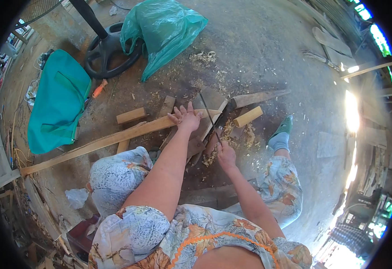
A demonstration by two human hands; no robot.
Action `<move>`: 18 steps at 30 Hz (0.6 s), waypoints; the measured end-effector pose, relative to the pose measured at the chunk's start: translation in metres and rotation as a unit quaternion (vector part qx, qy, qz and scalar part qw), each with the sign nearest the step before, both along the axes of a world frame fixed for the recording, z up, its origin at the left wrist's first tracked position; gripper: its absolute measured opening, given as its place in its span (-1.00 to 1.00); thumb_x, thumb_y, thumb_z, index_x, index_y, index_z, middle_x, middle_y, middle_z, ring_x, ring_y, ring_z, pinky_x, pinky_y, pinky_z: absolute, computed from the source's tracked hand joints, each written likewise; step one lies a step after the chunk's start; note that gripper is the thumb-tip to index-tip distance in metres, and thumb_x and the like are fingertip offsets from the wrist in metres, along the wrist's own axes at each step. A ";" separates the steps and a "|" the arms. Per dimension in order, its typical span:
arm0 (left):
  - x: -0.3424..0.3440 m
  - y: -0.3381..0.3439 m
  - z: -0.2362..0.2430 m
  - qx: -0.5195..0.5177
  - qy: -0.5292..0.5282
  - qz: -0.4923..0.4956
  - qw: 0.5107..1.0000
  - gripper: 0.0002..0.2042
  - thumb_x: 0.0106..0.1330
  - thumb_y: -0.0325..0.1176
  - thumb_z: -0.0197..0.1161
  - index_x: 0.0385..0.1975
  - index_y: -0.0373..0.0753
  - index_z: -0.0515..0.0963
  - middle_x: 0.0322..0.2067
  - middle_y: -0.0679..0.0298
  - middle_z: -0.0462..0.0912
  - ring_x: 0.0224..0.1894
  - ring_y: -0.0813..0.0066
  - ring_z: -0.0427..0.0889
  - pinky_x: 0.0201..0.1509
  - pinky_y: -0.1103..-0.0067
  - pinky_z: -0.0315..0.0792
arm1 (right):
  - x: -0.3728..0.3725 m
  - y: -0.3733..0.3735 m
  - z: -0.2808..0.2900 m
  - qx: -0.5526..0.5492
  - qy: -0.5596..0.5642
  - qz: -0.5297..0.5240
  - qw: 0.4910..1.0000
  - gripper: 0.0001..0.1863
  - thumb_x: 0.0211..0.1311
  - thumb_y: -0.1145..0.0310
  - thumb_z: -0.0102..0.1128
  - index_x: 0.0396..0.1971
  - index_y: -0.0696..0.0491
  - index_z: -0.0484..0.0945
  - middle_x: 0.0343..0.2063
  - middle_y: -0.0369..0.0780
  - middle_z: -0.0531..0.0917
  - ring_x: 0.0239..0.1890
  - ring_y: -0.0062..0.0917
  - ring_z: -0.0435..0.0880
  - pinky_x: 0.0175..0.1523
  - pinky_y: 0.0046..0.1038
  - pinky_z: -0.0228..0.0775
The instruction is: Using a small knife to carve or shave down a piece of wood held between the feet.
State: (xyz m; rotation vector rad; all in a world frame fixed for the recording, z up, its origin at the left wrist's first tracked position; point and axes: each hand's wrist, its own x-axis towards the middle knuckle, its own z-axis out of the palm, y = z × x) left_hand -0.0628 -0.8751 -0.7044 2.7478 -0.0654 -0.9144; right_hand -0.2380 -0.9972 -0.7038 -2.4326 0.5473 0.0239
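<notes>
- While the person sits low over the concrete floor (267,49), the left hand (186,117) lies flat with fingers spread, pressing down on a long wooden slat (115,140).
- The slat runs from the lower left, near a stack of boards, up and to the right, ending across a flat wooden block (211,101) in front of the knees.
- The right hand (225,154) is closed in a fist around the handle of a long, thin dark blade (210,117); the blade slants up and to the left, its tip near the block's upper edge.
- Blade and slat cross just right of the left hand; whether the edge touches the wood cannot be told.
- Pale wood shavings (226,130) lie heaped between the two hands and scattered farther up the floor.
- A short round piece of pale wood (248,116) lies just right of the blade, and a small rectangular offcut (131,115) lies just above the slat.
- A teal cloth bag (58,101) lies on the floor at the left, a green plastic bag (164,29) at the top beside a black fan base (108,49).
</notes>
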 end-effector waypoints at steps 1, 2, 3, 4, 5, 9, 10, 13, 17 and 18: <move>0.000 0.000 0.000 0.002 0.001 0.001 1.000 -0.31 0.29 0.19 -0.23 0.35 0.02 -0.17 0.34 0.04 -0.12 0.38 -0.02 -0.30 0.27 -0.08 -0.58 | 0.001 0.000 -0.002 0.002 0.001 0.001 1.000 -0.78 0.26 0.19 -0.05 -0.43 0.04 0.35 -0.63 0.00 0.52 -0.50 -0.03 0.53 -0.41 -0.06 0.29; 0.000 -0.001 0.000 0.003 0.003 0.000 1.000 -0.31 0.30 0.18 -0.24 0.35 0.02 -0.17 0.34 0.04 -0.12 0.38 -0.02 -0.30 0.27 -0.09 -0.59 | 0.002 -0.001 -0.004 0.003 0.006 -0.001 1.000 -0.78 0.26 0.19 -0.05 -0.43 0.03 0.35 -0.62 0.00 0.52 -0.49 -0.03 0.53 -0.40 -0.06 0.30; 0.000 -0.001 0.001 0.003 0.004 -0.001 1.000 -0.31 0.30 0.18 -0.24 0.35 0.02 -0.17 0.34 0.04 -0.12 0.38 -0.02 -0.30 0.27 -0.09 -0.59 | 0.003 -0.001 -0.006 0.003 0.011 -0.004 1.000 -0.79 0.26 0.20 -0.05 -0.42 0.03 0.35 -0.62 0.00 0.52 -0.48 -0.03 0.53 -0.40 -0.05 0.30; 0.000 -0.001 0.002 0.003 0.005 -0.001 1.000 -0.31 0.30 0.18 -0.24 0.35 0.02 -0.17 0.34 0.04 -0.12 0.38 -0.02 -0.30 0.27 -0.09 -0.59 | 0.002 -0.002 -0.008 0.003 0.011 -0.004 1.000 -0.79 0.26 0.20 -0.05 -0.42 0.03 0.35 -0.62 0.00 0.52 -0.48 -0.03 0.53 -0.40 -0.05 0.30; 0.000 -0.002 0.004 0.001 0.009 0.001 1.000 -0.32 0.30 0.18 -0.24 0.35 0.02 -0.17 0.34 0.04 -0.13 0.38 -0.02 -0.31 0.26 -0.09 -0.60 | 0.002 -0.003 -0.011 0.000 0.017 -0.004 1.000 -0.80 0.26 0.20 -0.06 -0.42 0.03 0.34 -0.60 -0.01 0.53 -0.47 -0.03 0.53 -0.39 -0.05 0.30; 0.000 0.001 0.000 -0.003 0.004 0.005 1.000 -0.32 0.30 0.17 -0.23 0.35 0.02 -0.17 0.34 0.04 -0.14 0.38 -0.02 -0.31 0.26 -0.09 -0.60 | 0.003 0.001 -0.015 -0.007 0.033 0.002 0.999 -0.81 0.26 0.21 -0.06 -0.41 0.03 0.34 -0.58 -0.02 0.54 -0.44 -0.04 0.54 -0.36 -0.05 0.31; 0.000 0.000 0.000 -0.003 0.005 0.006 1.000 -0.32 0.30 0.17 -0.23 0.35 0.02 -0.17 0.34 0.04 -0.14 0.38 -0.02 -0.31 0.26 -0.09 -0.60 | 0.003 0.001 -0.014 -0.007 0.033 0.003 0.999 -0.81 0.26 0.21 -0.06 -0.41 0.03 0.34 -0.58 -0.02 0.54 -0.44 -0.04 0.54 -0.36 -0.05 0.31; 0.000 -0.001 0.002 -0.002 0.006 0.004 1.000 -0.33 0.31 0.16 -0.23 0.35 0.02 -0.16 0.34 0.05 -0.13 0.38 -0.02 -0.31 0.26 -0.09 -0.60 | 0.002 0.000 -0.013 -0.002 0.046 0.001 0.999 -0.81 0.26 0.21 -0.06 -0.40 0.03 0.35 -0.57 -0.02 0.54 -0.44 -0.05 0.54 -0.36 -0.06 0.32; 0.001 0.000 0.004 -0.005 0.013 0.006 1.000 -0.33 0.31 0.16 -0.23 0.35 0.02 -0.16 0.34 0.05 -0.13 0.38 -0.01 -0.31 0.26 -0.09 -0.61 | 0.002 0.000 -0.010 -0.008 0.052 0.007 0.999 -0.81 0.25 0.21 -0.07 -0.40 0.02 0.35 -0.57 -0.02 0.55 -0.44 -0.05 0.55 -0.35 -0.06 0.32; 0.001 0.000 0.004 -0.006 0.010 0.008 1.000 -0.33 0.31 0.15 -0.23 0.35 0.02 -0.16 0.34 0.05 -0.12 0.38 -0.01 -0.31 0.26 -0.09 -0.61 | 0.002 0.000 -0.009 -0.009 0.053 0.011 0.999 -0.81 0.26 0.21 -0.07 -0.40 0.02 0.35 -0.57 -0.02 0.55 -0.43 -0.05 0.55 -0.35 -0.06 0.33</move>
